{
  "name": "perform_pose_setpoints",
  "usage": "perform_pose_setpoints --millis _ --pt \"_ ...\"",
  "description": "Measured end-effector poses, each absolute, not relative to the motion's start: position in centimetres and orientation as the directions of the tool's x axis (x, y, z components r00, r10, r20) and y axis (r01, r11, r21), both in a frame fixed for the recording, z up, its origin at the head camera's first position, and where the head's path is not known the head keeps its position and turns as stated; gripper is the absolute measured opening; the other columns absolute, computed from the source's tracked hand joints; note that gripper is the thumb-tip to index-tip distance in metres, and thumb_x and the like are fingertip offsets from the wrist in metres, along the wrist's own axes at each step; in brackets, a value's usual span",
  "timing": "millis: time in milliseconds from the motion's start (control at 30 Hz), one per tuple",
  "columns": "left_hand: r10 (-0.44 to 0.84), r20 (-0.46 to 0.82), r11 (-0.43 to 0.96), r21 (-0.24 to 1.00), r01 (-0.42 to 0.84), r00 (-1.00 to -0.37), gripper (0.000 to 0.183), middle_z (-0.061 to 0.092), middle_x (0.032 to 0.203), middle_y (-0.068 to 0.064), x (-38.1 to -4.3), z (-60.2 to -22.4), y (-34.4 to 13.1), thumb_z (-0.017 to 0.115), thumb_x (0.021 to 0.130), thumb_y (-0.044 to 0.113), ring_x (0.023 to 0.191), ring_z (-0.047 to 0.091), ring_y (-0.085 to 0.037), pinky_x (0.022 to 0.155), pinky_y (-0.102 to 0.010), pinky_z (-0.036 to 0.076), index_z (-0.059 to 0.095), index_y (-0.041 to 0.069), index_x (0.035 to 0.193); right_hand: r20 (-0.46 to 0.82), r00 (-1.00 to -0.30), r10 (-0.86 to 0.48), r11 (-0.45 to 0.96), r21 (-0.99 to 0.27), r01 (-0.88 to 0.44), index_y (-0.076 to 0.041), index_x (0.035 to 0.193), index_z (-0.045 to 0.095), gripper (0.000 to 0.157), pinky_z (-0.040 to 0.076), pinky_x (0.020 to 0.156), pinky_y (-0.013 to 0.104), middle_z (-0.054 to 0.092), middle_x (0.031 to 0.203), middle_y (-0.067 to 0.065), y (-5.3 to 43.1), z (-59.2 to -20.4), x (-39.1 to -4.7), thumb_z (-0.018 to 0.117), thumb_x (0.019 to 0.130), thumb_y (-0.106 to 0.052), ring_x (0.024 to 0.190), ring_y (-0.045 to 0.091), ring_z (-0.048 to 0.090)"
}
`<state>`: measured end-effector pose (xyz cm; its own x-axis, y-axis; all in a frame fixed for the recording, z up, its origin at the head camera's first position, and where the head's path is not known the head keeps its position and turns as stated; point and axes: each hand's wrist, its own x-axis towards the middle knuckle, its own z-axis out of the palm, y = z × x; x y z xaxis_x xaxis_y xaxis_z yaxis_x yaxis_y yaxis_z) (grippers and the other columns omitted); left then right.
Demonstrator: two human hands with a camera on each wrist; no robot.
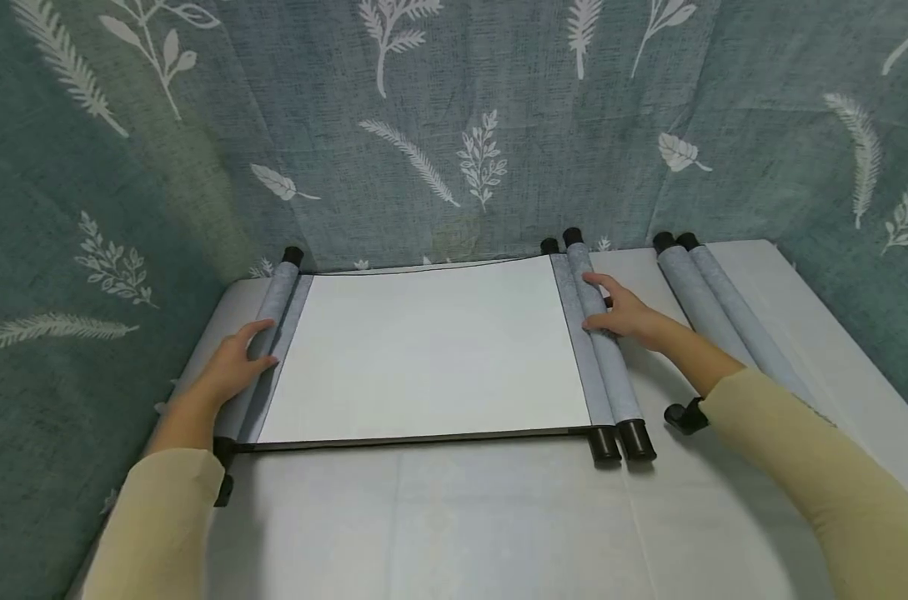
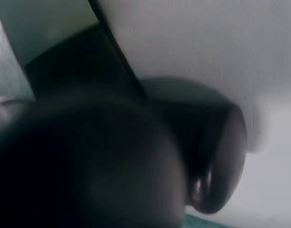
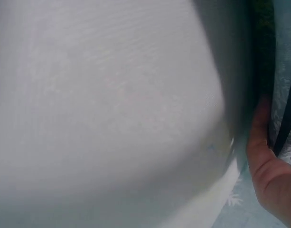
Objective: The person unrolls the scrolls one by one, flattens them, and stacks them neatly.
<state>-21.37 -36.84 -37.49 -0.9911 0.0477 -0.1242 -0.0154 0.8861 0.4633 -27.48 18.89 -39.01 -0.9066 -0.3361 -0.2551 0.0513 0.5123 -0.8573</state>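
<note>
A blank white scroll (image 1: 431,350) lies spread on the white-covered table, with grey patterned fabric borders and a dark lower edge. My left hand (image 1: 224,367) grips the grey roll (image 1: 277,292) at its left end, fingers and thumb over the roll. On the right, my right hand (image 1: 634,317) holds the outer grey roll (image 1: 614,375) between thumb and fingers. A narrower grey strip (image 1: 569,308) with black end caps runs right beside that roll. In the right wrist view part of the right hand (image 3: 273,185) touches the roll. A black end cap (image 2: 211,152) shows in the left wrist view, partly behind a dark blur.
Two more grey rolls (image 1: 701,292) with black caps lie side by side on the right of the table (image 1: 454,533); the right forearm hides their near ends. A green leaf-patterned cloth (image 1: 454,125) hangs behind and at both sides.
</note>
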Motion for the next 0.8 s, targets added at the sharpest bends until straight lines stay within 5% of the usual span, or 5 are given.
perform_pose_setpoints --millis 567,800 --pt "0.004 -0.089 0.938 0.345 -0.027 -0.996 0.059 0.024 0.125 -0.043 -21.1 -39.4 -34.9 0.057 0.087 0.008 0.109 0.024 -0.055 0.084 -0.062 0.030 0.027 -0.003 0.137 -0.288 -0.932 -0.221 0.529 -0.838 0.134 -0.004 0.145 0.011 0.078 0.040 0.089 0.045 0.028 0.132 0.033 19.1 -39.3 -26.5 0.060 0.085 -0.011 0.115 0.040 0.038" --pt "-0.052 -0.111 0.895 0.436 -0.096 -0.992 0.078 0.014 0.135 -0.040 -21.0 -39.2 -34.7 0.059 0.087 0.015 0.119 0.017 -0.058 0.089 -0.065 0.028 0.009 0.003 0.145 -0.302 -0.933 -0.197 0.544 -0.825 0.152 -0.004 0.145 0.010 0.080 0.038 0.096 0.047 0.028 0.135 0.031 19.5 -39.2 -26.0 0.061 0.086 -0.017 0.120 0.041 0.038"
